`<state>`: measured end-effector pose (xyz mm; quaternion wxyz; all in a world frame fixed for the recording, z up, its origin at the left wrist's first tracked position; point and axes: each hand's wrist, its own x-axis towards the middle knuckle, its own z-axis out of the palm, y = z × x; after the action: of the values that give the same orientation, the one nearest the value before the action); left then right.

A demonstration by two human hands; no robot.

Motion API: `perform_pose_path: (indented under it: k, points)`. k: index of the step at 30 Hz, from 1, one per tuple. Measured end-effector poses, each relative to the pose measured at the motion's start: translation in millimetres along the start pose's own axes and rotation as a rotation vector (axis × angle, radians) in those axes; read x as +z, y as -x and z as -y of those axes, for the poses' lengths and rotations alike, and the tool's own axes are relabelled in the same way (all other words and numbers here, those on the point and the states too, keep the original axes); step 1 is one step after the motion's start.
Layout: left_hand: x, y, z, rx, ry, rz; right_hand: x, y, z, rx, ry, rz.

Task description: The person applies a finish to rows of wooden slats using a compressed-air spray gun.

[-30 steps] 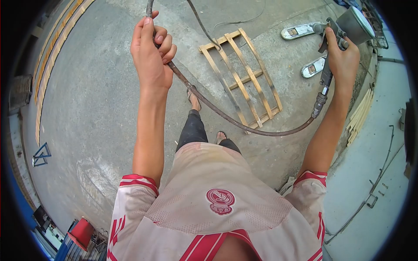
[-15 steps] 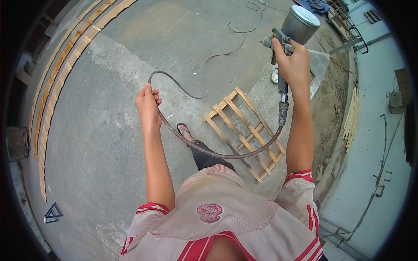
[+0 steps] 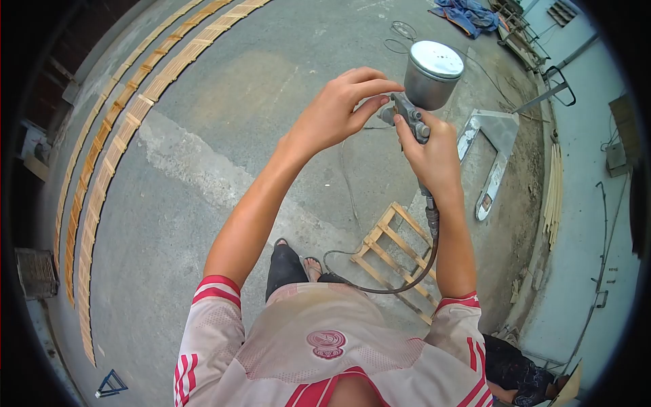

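I'm looking straight down over the chest at a grey metal spray gun (image 3: 415,115) held up in front, and I'll place everything from it. The right hand (image 3: 432,157) is wrapped round the gun's grip just below the body, fingers closed tight on it, thumb up along the back. The round silver metal paint cup (image 3: 432,74) sits on top of the gun, tilted a little away, lid facing up toward me.

The left hand (image 3: 337,112) comes in from the gun's left side. Its fingers are partly curled, thumb and forefinger tips drawn close together and touching the small knob end of the gun, just under the cup. I read that as a light pinch on the knob, not a full grasp. So the gun lies to the right of those left fingers, its long axis running from the cup down through the grip toward the body, and the left hand is the free one at the knob.

Below the grip, a dark rubber air hose (image 3: 420,268) drops from the gun and loops back toward the legs, crossing a bare wooden slatted pallet (image 3: 397,254) on the concrete floor (image 3: 203,136). Beyond the gun, to its right, a pale grey pallet jack (image 3: 489,152) lies flat on the floor.
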<state>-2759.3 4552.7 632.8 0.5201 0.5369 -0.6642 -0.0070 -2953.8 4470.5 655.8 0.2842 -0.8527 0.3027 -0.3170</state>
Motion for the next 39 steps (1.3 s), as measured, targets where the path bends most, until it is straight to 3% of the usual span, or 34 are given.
perform_pose_path:
  k: [2, 11, 25, 29, 34, 39]
  points:
    - [-27, -34, 40, 0.141, -0.043, 0.117, 22, -41, 6, -0.023, -0.031, -0.013]
    - [-125, -160, 181, 0.366, -0.094, 0.575, 121, -194, 18, 0.109, -0.05, -0.08]
    - [-160, -346, 460, 0.469, 0.059, 0.747, 273, -465, -54, 0.272, 0.067, -0.143]
    - [-157, -407, 549, 0.451, 0.052, 0.775, 325, -562, -91, 0.222, 0.025, -0.32]
    - [-159, -494, 651, 0.519, 0.11, 0.861, 363, -679, -126, 0.281, 0.056, -0.268]
    - [-160, -579, 733, 0.54, 0.053, 0.932, 404, -792, -175, 0.217, 0.071, -0.377]
